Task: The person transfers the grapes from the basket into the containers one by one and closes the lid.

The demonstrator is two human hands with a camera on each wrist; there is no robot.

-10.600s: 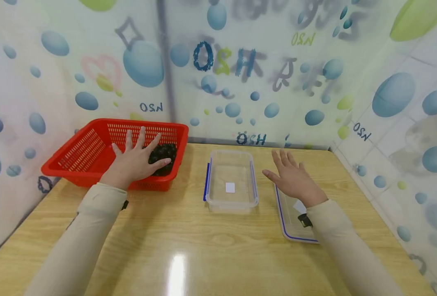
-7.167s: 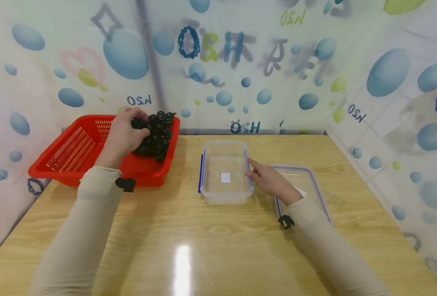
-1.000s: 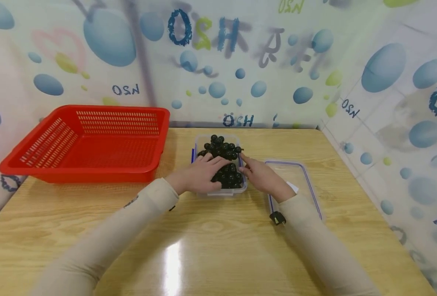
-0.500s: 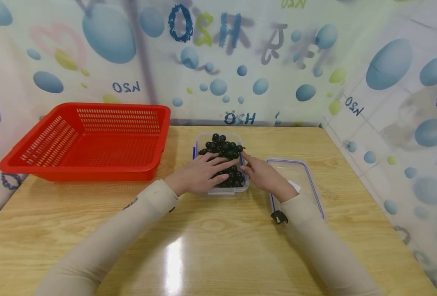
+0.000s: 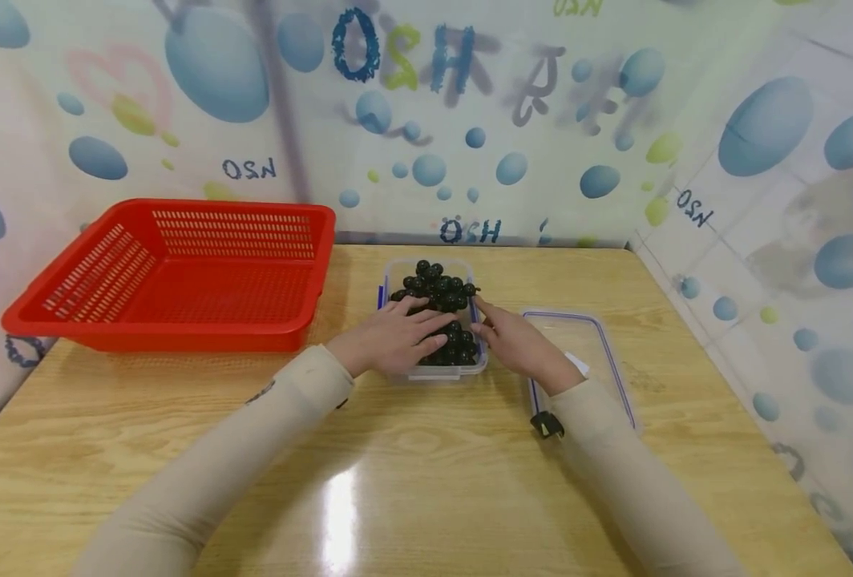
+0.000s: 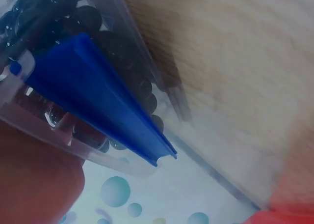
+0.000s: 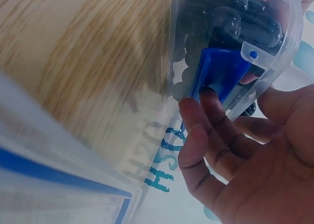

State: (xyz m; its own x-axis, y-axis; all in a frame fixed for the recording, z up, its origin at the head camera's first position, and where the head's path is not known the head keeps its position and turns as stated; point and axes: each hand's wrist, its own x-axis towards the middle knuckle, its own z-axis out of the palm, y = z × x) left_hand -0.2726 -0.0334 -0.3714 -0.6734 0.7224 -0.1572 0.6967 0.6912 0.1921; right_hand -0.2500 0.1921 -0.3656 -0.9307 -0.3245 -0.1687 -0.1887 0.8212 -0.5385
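Bunches of black grapes (image 5: 432, 284) fill a clear plastic food container (image 5: 434, 373) at the middle of the table. My left hand (image 5: 390, 338) lies palm down over the grapes, its fingers spread and stretched across them, hiding part of the bunch. At the container's right side, my right hand (image 5: 513, 340) holds the wall: the thumb is at the rim and curled fingers touch the blue side latch (image 7: 218, 74). Another blue latch (image 6: 93, 96) hangs on the left side, close to the left hand. One grape stem pokes over the right rim.
A red plastic basket (image 5: 217, 340) with slotted walls stands at the back left. The clear lid (image 5: 600, 353) with a blue seal lies on the wooden table (image 5: 412, 481) under the right forearm. A patterned wall covering (image 5: 426, 160) rises behind.
Much earlier the grapes were in the red basket; now they are in the container. Over the last second, the left hand shifts only slightly on the grapes and the right hand keeps its place.
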